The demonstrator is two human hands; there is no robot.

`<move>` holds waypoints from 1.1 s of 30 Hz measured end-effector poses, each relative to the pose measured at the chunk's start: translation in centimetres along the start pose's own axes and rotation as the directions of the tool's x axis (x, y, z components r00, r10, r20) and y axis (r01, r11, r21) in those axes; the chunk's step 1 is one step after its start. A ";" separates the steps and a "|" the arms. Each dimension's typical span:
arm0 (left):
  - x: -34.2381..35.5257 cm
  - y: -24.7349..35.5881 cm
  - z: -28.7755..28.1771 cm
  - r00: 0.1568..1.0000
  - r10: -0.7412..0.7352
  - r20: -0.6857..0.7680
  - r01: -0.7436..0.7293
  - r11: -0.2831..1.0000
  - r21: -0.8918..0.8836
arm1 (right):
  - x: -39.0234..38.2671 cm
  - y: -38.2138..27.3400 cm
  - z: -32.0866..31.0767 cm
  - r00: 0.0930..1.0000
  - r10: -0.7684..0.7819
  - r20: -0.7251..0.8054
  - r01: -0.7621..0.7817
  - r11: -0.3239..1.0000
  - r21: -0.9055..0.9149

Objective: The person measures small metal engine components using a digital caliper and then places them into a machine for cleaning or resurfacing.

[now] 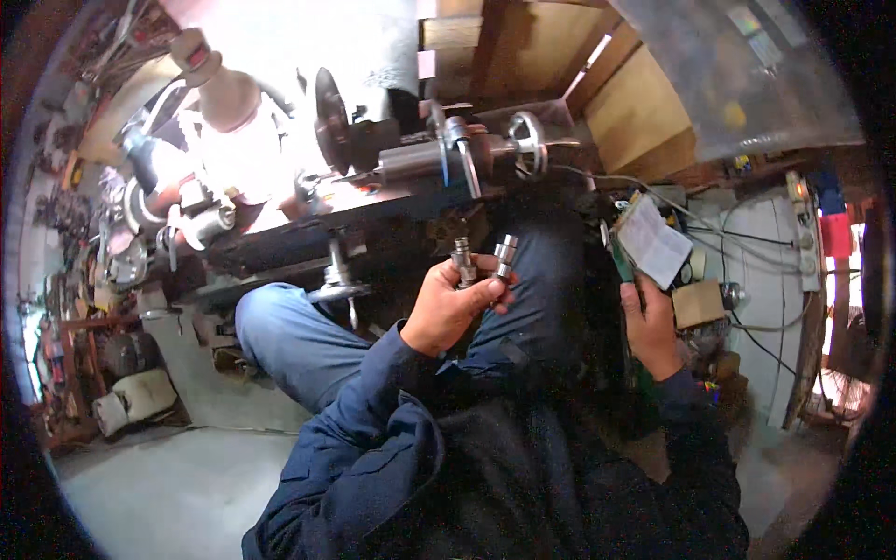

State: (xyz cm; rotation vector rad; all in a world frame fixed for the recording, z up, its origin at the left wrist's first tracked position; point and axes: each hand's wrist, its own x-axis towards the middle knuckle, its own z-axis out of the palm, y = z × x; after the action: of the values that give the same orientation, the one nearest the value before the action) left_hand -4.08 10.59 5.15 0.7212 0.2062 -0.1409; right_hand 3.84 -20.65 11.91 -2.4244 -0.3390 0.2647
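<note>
In front of my knees, my left hand [453, 301] is closed around two short, shiny metal pieces. One is a stepped metal fitting [461, 256] with grooves near its top. The other is a ringed metal cylinder [505, 254], gripped between thumb and fingers and tilted a little to the right. Off to the right, my right hand [651, 327] is at a narrow green tool [619, 258], its thumb and fingers closed at the lower end. The far end of this tool looks metallic, but its kind is unclear. An open notebook [655, 241] lies just beyond those fingers.
A lathe-like machine with a metal cylinder [411, 161] and handwheel [528, 146] spans the far side. Its lower handwheel [338, 287] juts near my left knee. A small cardboard box [698, 303] and cables [747, 233] are at the right. A pale container [136, 401] lies left.
</note>
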 end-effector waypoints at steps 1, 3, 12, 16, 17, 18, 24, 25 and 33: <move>-0.2 0.2 -0.1 1.000 0.003 0.009 -0.002 1.000 -0.022 | 0.3 -1.0 0.6 0.999 -0.033 -0.012 0.034 0.998 0.051; -0.5 0.6 -0.4 1.000 -0.012 0.013 0.013 0.998 -0.061 | 0.6 -2.7 1.3 0.993 -0.115 0.011 0.115 0.992 0.048; -0.6 0.8 -1.0 0.982 -0.046 0.181 0.095 0.957 -0.274 | -0.6 -6.4 0.6 0.976 -0.065 0.207 0.040 0.991 0.125; -0.6 0.9 -0.7 0.975 -0.055 0.215 0.115 0.954 -0.277 | -0.7 -6.2 0.7 0.971 -0.153 0.183 0.132 0.984 0.123; -0.6 0.9 -0.5 0.973 -0.049 0.224 0.110 0.957 -0.269 | -0.7 -6.2 0.8 0.972 -0.141 0.185 0.111 0.980 0.162; -0.6 0.8 -0.3 0.981 -0.066 0.181 0.107 0.968 -0.226 | -0.8 -6.2 0.8 0.973 -0.131 0.190 0.100 0.981 0.166; -0.4 0.2 0.5 1.000 0.003 0.018 -0.002 0.998 -0.064 | -1.1 -7.0 1.0 0.977 -0.137 0.161 0.111 0.981 0.158; -0.4 0.0 0.5 0.999 0.036 0.003 -0.036 0.999 0.007 | -1.1 -7.3 1.1 0.979 -0.121 0.164 0.097 0.984 0.152; 0.4 -1.4 0.0 0.920 0.390 0.030 -0.369 0.840 0.398 | -0.8 -8.2 1.9 0.964 -0.178 0.197 0.164 0.983 0.087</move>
State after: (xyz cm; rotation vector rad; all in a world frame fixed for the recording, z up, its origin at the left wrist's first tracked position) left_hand -3.93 9.54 4.20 1.1607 0.0784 0.2266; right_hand 1.13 -13.67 15.86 -2.2866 -0.6171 0.4420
